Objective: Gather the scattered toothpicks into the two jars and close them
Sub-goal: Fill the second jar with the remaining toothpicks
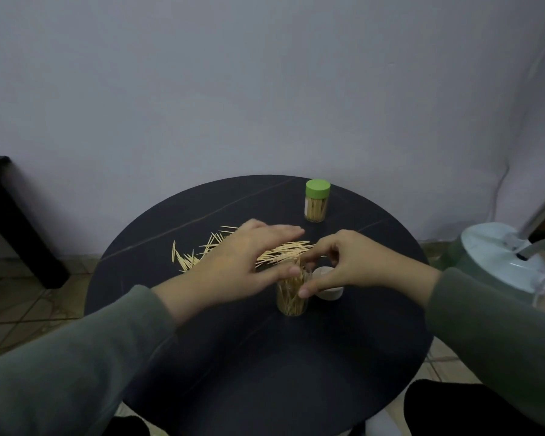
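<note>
At the far right of the round black table (pixel 343 357), 1 jar (pixel 317 201) stands upright with its green lid (pixel 318 188) on and a full load of toothpicks visible through the clear wall; this jar reads as finished. The 2nd jar (pixel 291 295) stands open near the table centre, between the 2 hands, with toothpicks packed upright and some leaning above the rim. Its white lid (pixel 328 286) lies just beside it on the right, partly hidden behind the right hand.

Left hand (pixel 243 262): fingers straight and held together, palm down, hovering over the loose pile; thumb tip close to the jar mouth. It grips nothing that can be seen.

Right hand (pixel 346 265): fingers curled in at the jar mouth, thumb against the jar's side. It appears to pinch or steady toothpicks at the rim, but the exact contact is hidden by the fingers.

Scattered toothpicks (pixel 199 251) lie on the table to the left and behind the open jar, a fair number, with a bundle (pixel 283 248) lying nearly level under the left hand.

Judgement: roughly past halfway. Done: 1 jar filled and closed, 2nd jar partly filled. Left: gather the remaining loose toothpicks, load them, fit the white lid.
</note>
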Demonstrator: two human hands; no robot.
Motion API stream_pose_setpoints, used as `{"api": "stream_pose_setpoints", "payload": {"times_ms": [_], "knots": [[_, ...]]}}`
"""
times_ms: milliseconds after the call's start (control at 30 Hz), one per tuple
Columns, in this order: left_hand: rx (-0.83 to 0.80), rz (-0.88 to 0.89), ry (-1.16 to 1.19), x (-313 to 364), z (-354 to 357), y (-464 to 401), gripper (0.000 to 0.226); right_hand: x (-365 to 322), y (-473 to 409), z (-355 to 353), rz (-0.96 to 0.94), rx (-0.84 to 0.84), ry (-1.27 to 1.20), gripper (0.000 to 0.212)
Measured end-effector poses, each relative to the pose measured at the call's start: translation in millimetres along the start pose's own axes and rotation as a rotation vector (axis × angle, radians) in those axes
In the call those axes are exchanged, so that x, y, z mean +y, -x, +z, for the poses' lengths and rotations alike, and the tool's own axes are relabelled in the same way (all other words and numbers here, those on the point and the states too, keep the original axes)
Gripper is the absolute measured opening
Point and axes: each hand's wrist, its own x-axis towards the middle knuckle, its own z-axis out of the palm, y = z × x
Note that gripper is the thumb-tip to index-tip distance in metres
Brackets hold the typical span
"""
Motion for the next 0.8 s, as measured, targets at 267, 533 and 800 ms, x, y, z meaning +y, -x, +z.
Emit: {"api": "stream_pose_setpoints", "payload": {"times_ms": [267, 533, 800], "knots": [[-0.029, 0.241, -0.123, -6.1, -9.5, 0.1, 0.034, -3.0, 0.2, -1.2, -0.001, 0.010, 0.016, 0.058], [-0.019, 0.264, -0.111, -17.3, -12.1, 2.2, 0.027, -3.8, -0.5, -2.7, -0.003, -0.019, 0.018, 0.057], [0.188, -0.075, -0.044, -22.3, 3.8, -6.2, 0.021, 0.2, -1.3, -12.0, -0.007, -0.087, 0.213, 0.042]]}}
